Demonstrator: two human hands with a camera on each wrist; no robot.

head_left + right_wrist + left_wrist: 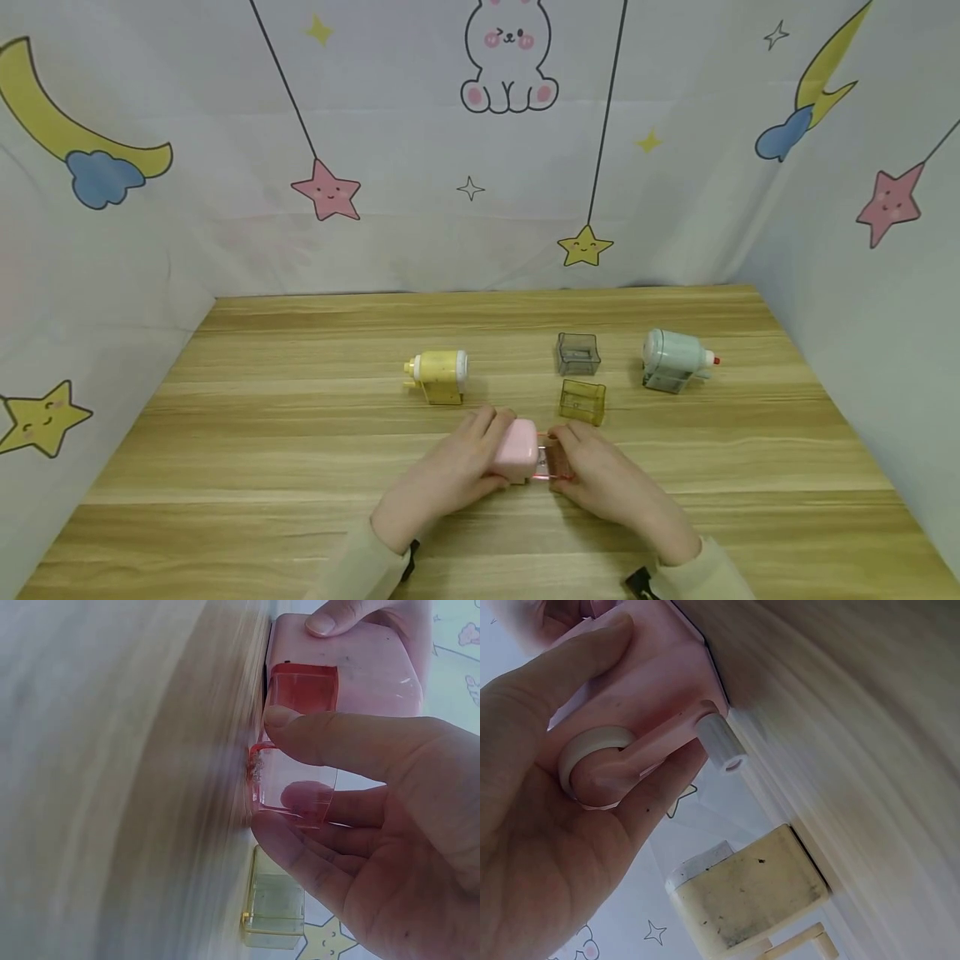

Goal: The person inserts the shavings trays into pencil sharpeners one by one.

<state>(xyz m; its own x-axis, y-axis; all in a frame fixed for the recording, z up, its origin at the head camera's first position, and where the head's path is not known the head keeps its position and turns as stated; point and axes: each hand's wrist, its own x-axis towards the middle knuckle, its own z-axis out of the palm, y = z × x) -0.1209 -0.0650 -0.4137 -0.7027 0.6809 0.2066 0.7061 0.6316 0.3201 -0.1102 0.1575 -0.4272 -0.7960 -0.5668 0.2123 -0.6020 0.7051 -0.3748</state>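
Note:
A pink crank pencil sharpener (pixel 517 450) stands on the table, its crank handle (pixel 724 750) turned towards the left. My left hand (pixel 459 468) grips its body from above and behind, thumb on one side and fingers on the other. My right hand (pixel 603 475) pinches a clear reddish shavings drawer (pixel 296 780) between thumb and fingers. That drawer lies right at the red-edged opening in the sharpener's side; how far its inner end reaches in, I cannot tell. Some bits of shavings appear to cling to the drawer.
Behind my left hand stands a yellow sharpener (pixel 440 377). A mint-green sharpener (pixel 675 358) is at the back right. Between them lie a grey clear drawer (pixel 577 357) and a yellow clear drawer (pixel 582 402). A printed cloth (pixel 412 250) encloses the table's back and sides.

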